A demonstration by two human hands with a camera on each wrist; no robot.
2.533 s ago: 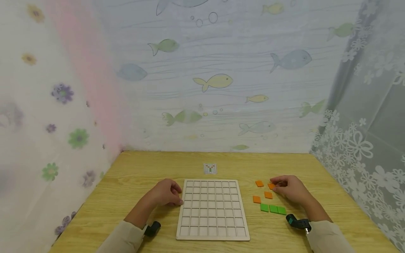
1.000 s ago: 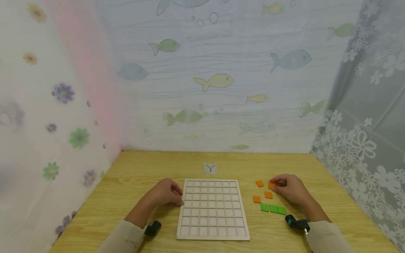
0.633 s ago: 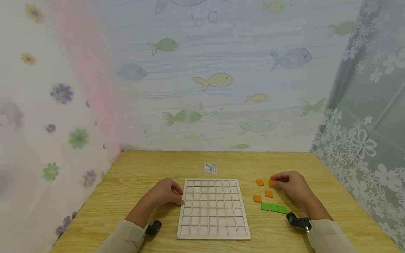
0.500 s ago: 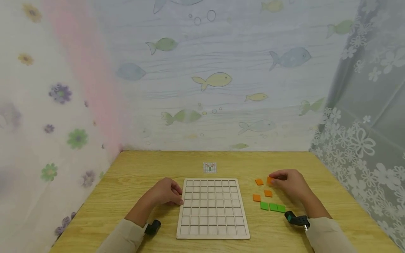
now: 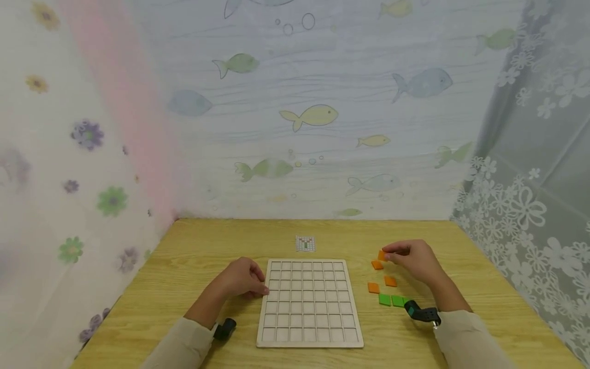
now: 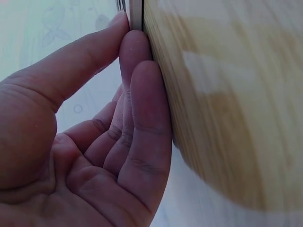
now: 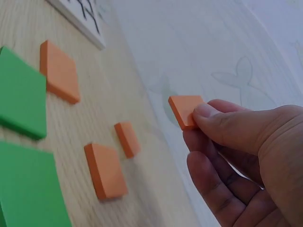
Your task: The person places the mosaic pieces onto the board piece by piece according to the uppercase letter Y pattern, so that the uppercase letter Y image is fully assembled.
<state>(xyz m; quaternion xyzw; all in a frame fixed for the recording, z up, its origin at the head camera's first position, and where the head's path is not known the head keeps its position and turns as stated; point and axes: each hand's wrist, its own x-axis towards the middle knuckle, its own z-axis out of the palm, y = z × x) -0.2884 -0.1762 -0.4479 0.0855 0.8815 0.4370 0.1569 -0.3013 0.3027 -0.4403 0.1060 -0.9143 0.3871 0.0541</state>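
My right hand pinches an orange square tile between thumb and forefinger, raised off the table in the right wrist view. Below it lie three more orange tiles: a far one, a middle one and a near left one. Green tiles sit in a row closer to me, the rightmost partly covered by the wrist camera. My left hand holds the left edge of a pale wooden grid board, thumb on its rim and fingertips against its side. No tiles show in its cells.
A small card printed with a coloured pattern on a grid lies behind the board. The wooden table meets fish-patterned curtains at its back edge. A black wrist camera hangs near the green tiles.
The right hand has lifted the orange tile off the table and moved it away from me and left, to just behind the far orange tile. The left hand stays at the board.
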